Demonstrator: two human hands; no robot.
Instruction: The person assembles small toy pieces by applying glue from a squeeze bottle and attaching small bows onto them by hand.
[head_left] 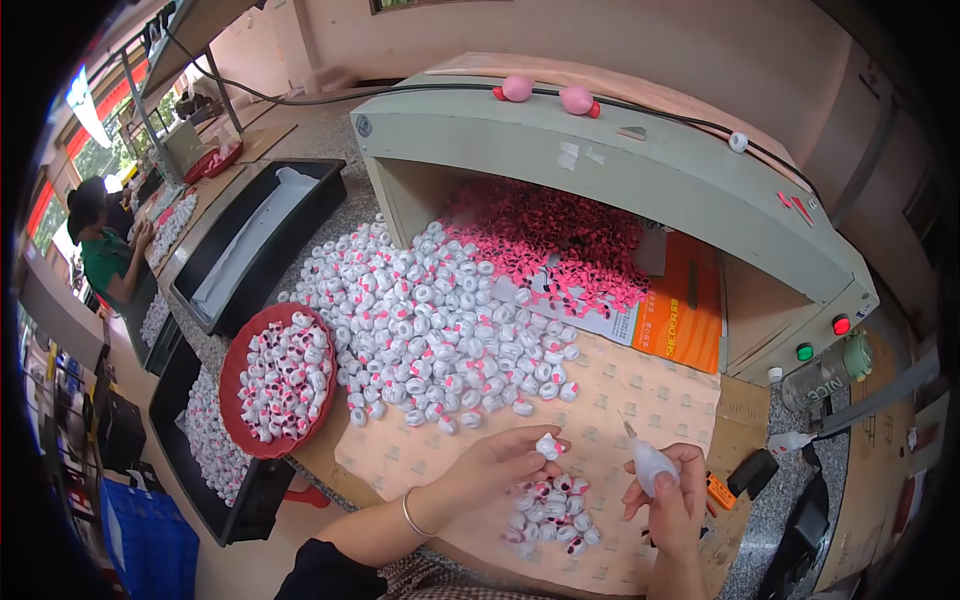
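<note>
My left hand (508,458) pinches a small white plastic piece (547,446) with a bit of pink on it. In my right hand (675,490) is a glue bottle (652,465), white and soft-looking, its thin nozzle pointing up and to the left. The nozzle tip is apart from the white piece. Below and between my hands lies a small pile of white pieces (550,515) with dark and pink parts. Beyond my left hand spreads a large heap of white pieces (430,330) with pink bits.
A red bowl (228,385) of pieces stands at the left, near black trays (255,245). A pale green box (600,130) arches over many pink parts (560,240). At the right are a clear bottle (815,385) and an orange cutter (719,491). Another person (105,260) sits far left.
</note>
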